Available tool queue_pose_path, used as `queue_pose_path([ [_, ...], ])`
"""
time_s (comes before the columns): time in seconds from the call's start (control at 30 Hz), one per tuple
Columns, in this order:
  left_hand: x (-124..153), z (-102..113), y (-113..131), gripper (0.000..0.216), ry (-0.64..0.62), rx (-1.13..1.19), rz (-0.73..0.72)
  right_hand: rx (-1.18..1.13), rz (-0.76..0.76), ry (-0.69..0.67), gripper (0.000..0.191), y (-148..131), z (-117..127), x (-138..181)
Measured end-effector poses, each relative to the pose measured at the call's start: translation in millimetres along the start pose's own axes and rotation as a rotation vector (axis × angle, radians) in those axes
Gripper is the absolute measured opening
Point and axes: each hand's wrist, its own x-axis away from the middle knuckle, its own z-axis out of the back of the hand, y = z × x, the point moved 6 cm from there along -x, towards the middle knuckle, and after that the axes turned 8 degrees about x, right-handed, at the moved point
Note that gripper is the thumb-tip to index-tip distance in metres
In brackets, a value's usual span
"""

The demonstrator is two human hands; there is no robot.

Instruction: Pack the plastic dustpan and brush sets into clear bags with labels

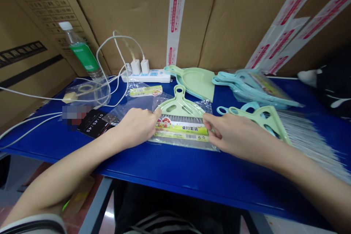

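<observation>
A small green hand brush (179, 108) with grey bristles lies on the blue table (175, 170), inside a clear plastic bag with a yellow-green printed label (182, 129). My left hand (137, 126) pinches the left edge of the label. My right hand (230, 135) pinches its right edge. Both hands rest low on the table, fingers closed on the packaging.
Green dustpans (196, 80) and a stack of blue ones (252, 87) lie behind. More brushes (263, 117) sit at right. A power strip (148, 76) with chargers, white cables, a water bottle (82, 53), a black timer (94, 123) and empty bags stand at left. Cardboard boxes wall the back.
</observation>
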Motion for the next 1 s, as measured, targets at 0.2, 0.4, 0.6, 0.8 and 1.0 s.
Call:
queue_pose_path([
  [0.2, 0, -1, -1, 0.023, 0.002, 0.008, 0.008, 0.03, 0.044, 0.077, 0.009, 3, 2, 2],
  [0.4, 0, -1, -1, 0.024, -0.013, 0.027, 0.02, -0.097, 0.255, 0.252, 0.016, -10, 12, 7],
  [0.6, 0, -3, 0, 0.023, -0.018, 0.03, 0.025, -0.176, 0.488, 0.259, 0.032, -27, 8, 8],
  [0.8, 4, 0, 2, 0.02, 0.066, 0.004, -0.003, -0.18, 0.505, 0.199, 0.038, -25, 4, 6],
  [1.0, 12, 9, 27, 0.017, 0.301, 0.037, -0.247, -0.22, 0.493, 0.183, 0.042, -25, 6, 7],
])
